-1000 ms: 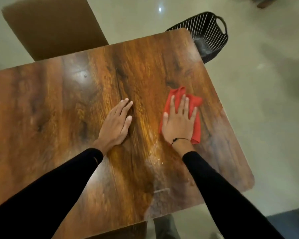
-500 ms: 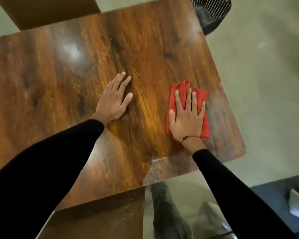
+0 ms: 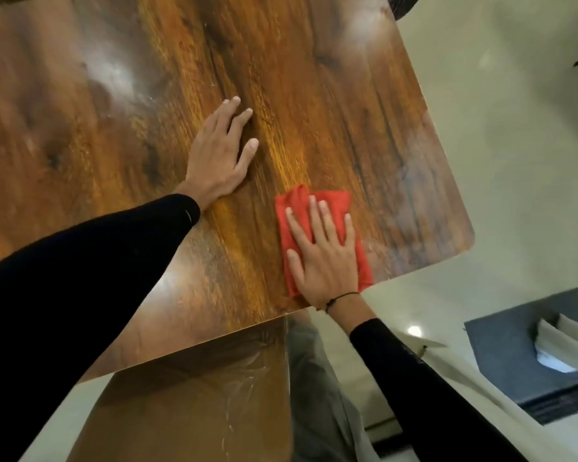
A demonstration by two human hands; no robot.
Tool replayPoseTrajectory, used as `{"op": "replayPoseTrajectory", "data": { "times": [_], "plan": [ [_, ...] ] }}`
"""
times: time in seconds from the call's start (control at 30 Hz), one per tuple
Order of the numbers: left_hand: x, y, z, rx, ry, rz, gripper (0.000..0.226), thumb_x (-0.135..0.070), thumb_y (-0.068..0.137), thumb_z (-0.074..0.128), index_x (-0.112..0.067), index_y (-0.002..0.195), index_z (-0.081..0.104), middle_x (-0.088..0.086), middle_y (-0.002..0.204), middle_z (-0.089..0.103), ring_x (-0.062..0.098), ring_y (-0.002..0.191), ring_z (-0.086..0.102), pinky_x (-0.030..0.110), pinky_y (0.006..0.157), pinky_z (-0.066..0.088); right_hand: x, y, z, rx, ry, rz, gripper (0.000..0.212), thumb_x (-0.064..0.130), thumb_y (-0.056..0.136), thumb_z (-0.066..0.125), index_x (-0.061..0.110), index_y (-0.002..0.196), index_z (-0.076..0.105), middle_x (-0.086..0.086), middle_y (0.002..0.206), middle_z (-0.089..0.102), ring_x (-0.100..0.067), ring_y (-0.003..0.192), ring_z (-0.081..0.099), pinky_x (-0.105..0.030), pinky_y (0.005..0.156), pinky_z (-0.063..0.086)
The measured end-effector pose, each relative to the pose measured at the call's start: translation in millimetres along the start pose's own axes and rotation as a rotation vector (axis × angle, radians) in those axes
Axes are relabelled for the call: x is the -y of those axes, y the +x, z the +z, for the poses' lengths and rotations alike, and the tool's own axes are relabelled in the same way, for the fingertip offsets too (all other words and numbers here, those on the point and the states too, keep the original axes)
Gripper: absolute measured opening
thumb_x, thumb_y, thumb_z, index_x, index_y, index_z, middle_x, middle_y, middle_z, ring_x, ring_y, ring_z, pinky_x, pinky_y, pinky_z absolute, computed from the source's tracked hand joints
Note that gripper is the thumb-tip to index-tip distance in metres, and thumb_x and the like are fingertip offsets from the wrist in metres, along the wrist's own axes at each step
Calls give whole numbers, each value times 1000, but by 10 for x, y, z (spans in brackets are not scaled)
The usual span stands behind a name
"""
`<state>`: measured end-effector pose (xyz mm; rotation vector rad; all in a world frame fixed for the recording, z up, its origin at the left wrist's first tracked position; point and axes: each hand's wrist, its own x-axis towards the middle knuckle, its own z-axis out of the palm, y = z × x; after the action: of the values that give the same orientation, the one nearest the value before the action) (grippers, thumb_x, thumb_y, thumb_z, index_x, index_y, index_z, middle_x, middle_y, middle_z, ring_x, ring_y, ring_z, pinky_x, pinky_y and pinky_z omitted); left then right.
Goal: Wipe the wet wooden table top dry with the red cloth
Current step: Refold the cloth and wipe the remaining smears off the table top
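The glossy brown wooden table top (image 3: 331, 95) fills the upper part of the view. A folded red cloth (image 3: 334, 203) lies flat on it close to the near edge, right of centre. My right hand (image 3: 324, 258) presses down on the cloth with straight, spread fingers, the wrist just past the table's edge. My left hand (image 3: 219, 155) rests flat on the bare wood further in and to the left of the cloth, fingers straight. A faint pale film shows on the wood right of the cloth, toward the near right corner (image 3: 447, 241).
A brown wooden chair seat (image 3: 187, 395) stands below the table's near edge. My legs (image 3: 317, 395) show beside it over a pale floor. A dark grey mat (image 3: 514, 348) with a white object lies at the right. A dark basket's rim (image 3: 404, 5) peeks in top right.
My right hand has slid the red cloth toward me and slightly left, down to the near edge. The left hand stays planted. The camera has tilted downward.
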<state>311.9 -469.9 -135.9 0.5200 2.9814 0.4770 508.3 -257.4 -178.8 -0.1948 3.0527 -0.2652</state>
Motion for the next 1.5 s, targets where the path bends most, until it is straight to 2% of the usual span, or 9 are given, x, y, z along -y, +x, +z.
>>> {"op": "replayPoseTrajectory", "data": {
  "times": [0.2,0.33,0.43,0.63,0.87,1.0,1.13,1.3,1.5],
  "plan": [
    [-323,-1030,164,69,-88,89,51,-35,119,38,-14,164,45,11,174,39,26,162,33,44,135,25,449,55,-24,-109,11,628,79,53,109,35,27,178,7,-17,184,5,-37,170,9,-72,131,10],
    [-233,-1022,236,44,-82,86,53,-33,118,36,-12,166,42,10,174,38,24,163,33,39,135,23,1041,-495,192,-25,45,283,77,54,110,32,26,178,9,-15,184,0,-34,171,4,-70,133,6],
    [-228,-1030,243,46,-62,92,53,-33,119,35,-12,167,42,10,175,37,25,163,33,37,134,20,591,-669,199,22,3,46,75,55,110,31,32,177,9,-9,185,-1,-30,172,5,-69,132,10],
    [-227,-1056,258,59,-38,101,57,-39,119,31,-13,169,39,10,177,34,26,165,31,42,136,22,-558,-275,-158,-22,-26,383,72,51,110,29,35,177,9,-9,185,6,-30,171,8,-66,134,11],
    [-172,-1037,377,49,4,137,60,-50,117,32,-19,169,36,13,177,31,28,164,30,42,134,21,-456,369,-268,-103,31,877,72,49,111,23,27,177,8,-16,184,6,-36,171,6,-72,131,11],
    [-181,-1014,395,79,41,157,65,-56,114,34,-20,169,35,12,177,29,28,164,29,43,134,22,59,85,-118,-102,9,639,74,52,111,27,26,177,7,-17,184,6,-37,171,7,-69,133,7],
    [-345,-1075,375,141,82,225,69,-59,113,37,-19,169,36,11,179,26,29,166,25,45,136,19,-220,-297,-31,-68,3,331,72,54,111,30,36,177,9,-9,185,5,-28,172,6,-65,135,6],
    [-1036,-948,673,188,8,245,83,-70,110,37,-20,174,23,8,183,17,24,169,15,39,136,5,-907,-204,-149,-69,17,527,72,55,110,27,37,177,8,-8,185,5,-31,171,10,-68,133,11],
    [-1004,-917,804,197,-8,235,89,-74,108,34,-21,177,12,5,185,11,22,171,9,41,138,5,-1500,252,-287,-61,25,784,72,55,109,23,34,176,8,-16,183,10,-37,170,10,-78,127,17]
  ]
}}
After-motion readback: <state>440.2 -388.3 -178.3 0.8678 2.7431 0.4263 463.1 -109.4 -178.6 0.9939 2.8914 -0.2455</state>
